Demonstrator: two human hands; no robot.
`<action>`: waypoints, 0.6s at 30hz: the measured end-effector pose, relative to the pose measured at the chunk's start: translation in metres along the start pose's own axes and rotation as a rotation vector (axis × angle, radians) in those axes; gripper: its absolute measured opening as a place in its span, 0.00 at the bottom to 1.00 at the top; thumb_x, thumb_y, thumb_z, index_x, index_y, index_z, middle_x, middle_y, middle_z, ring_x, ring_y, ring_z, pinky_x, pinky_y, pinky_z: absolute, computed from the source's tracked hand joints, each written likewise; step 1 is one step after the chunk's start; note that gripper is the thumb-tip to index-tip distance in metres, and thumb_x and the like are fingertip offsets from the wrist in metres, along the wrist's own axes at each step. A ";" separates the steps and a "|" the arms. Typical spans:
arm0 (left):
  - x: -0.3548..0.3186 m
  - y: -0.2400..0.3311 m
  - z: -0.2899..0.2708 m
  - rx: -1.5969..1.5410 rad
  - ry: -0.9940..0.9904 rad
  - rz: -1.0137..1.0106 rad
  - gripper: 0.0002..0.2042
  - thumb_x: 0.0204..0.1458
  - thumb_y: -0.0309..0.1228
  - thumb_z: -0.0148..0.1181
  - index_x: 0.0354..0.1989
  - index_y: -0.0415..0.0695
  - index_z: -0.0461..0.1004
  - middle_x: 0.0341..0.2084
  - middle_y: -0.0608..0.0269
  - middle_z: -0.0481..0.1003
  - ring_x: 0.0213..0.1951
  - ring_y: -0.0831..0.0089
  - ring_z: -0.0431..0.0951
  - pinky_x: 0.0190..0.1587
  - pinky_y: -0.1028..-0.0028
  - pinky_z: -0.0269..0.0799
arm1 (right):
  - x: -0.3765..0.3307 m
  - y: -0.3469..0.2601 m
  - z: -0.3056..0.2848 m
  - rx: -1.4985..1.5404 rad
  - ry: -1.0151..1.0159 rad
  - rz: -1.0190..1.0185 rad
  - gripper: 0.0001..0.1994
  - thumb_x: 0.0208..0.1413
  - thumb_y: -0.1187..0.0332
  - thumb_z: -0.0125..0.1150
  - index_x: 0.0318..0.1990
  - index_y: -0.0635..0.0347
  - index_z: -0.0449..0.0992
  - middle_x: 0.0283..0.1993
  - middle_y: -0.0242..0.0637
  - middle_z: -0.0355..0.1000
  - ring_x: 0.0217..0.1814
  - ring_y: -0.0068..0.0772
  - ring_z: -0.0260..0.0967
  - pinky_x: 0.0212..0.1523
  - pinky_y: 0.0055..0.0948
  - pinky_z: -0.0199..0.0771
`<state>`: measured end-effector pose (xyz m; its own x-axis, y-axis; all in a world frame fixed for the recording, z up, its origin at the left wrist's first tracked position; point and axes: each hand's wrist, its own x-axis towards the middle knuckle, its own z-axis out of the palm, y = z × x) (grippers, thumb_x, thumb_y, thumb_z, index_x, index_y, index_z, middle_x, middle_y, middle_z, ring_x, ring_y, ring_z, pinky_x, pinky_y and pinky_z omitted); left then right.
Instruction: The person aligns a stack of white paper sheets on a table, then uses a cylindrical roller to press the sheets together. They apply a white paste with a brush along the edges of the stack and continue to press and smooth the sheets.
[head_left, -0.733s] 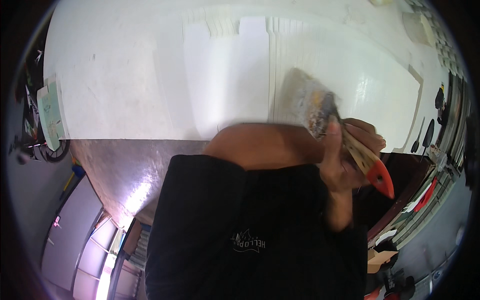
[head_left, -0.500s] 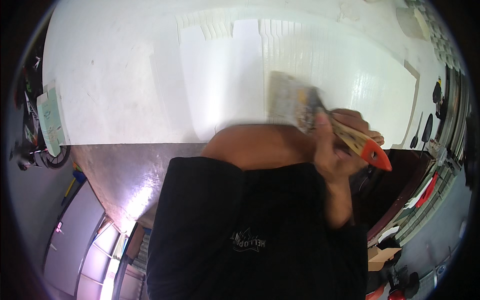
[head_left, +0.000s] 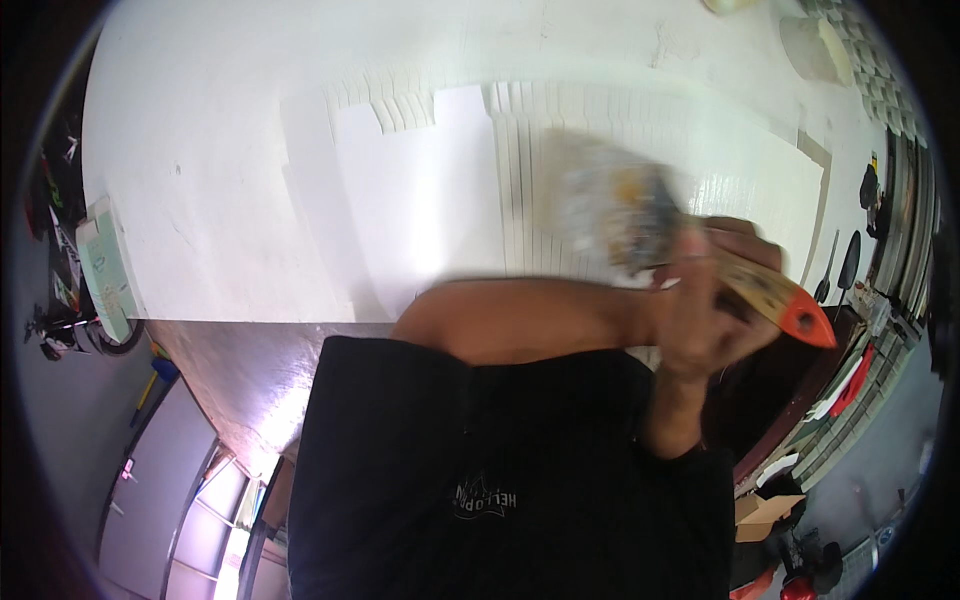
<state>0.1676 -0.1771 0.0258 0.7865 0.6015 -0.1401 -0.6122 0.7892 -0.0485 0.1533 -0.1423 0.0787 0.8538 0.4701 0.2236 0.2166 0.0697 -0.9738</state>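
Note:
A wide paintbrush (head_left: 612, 203) with pale, paint-flecked bristles, a wooden handle and an orange handle end (head_left: 806, 320) is blurred by motion over the white stepped sheets (head_left: 610, 115). My left forearm crosses the picture from the black sleeve, and my left hand (head_left: 672, 300) meets the handle. My right hand (head_left: 712, 338) rises from below and wraps the same handle. The two hands overlap, so their fingers are hard to tell apart. The bristles lie against or just above the white sheets.
The sheets lie fanned on a large white surface (head_left: 220, 150). A green and white box (head_left: 102, 268) stands at its left edge. A pale bucket (head_left: 812, 45) is at the top right. Dark chairs (head_left: 848, 265) and a cardboard box (head_left: 765, 510) are on the right.
The brush has swung a little left and back over the white sheets. Its orange end has risen and moved right. Both hands stayed on the handle.

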 end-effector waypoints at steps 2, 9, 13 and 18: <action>-0.015 -0.011 -0.008 0.235 -0.025 -0.073 0.12 0.63 0.33 0.62 0.49 0.40 0.74 0.43 0.59 0.75 0.51 0.70 0.74 0.56 0.71 0.71 | -0.015 0.024 -0.004 -0.269 -0.004 0.013 0.09 0.56 0.83 0.69 0.42 0.71 0.75 0.36 0.42 0.77 0.28 0.26 0.75 0.27 0.21 0.74; -0.021 -0.047 -0.040 1.615 -0.061 0.374 0.14 0.63 0.34 0.61 0.52 0.41 0.74 0.47 0.58 0.75 0.56 0.66 0.73 0.60 0.68 0.69 | -0.001 0.004 -0.052 -0.240 0.226 -0.049 0.06 0.58 0.84 0.65 0.38 0.73 0.72 0.38 0.50 0.77 0.31 0.25 0.74 0.26 0.19 0.71; -0.037 -0.058 -0.045 1.764 -0.034 0.456 0.15 0.63 0.35 0.60 0.54 0.41 0.74 0.49 0.58 0.75 0.58 0.63 0.73 0.62 0.66 0.68 | -0.016 0.008 -0.005 -0.257 0.060 0.057 0.12 0.56 0.81 0.69 0.45 0.71 0.72 0.43 0.46 0.74 0.43 0.27 0.77 0.39 0.22 0.77; -0.027 -0.063 -0.056 1.825 -0.138 0.483 0.17 0.62 0.36 0.59 0.56 0.42 0.73 0.52 0.57 0.76 0.62 0.60 0.72 0.64 0.63 0.67 | -0.003 0.010 -0.064 -0.392 0.172 -0.051 0.08 0.58 0.83 0.63 0.41 0.70 0.70 0.46 0.55 0.75 0.41 0.30 0.77 0.36 0.21 0.78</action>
<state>0.1808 -0.2501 -0.0229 0.6538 0.7127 0.2541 -0.0012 -0.3348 0.9423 0.1834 -0.1994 0.0715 0.8968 0.3187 0.3067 0.3953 -0.2664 -0.8790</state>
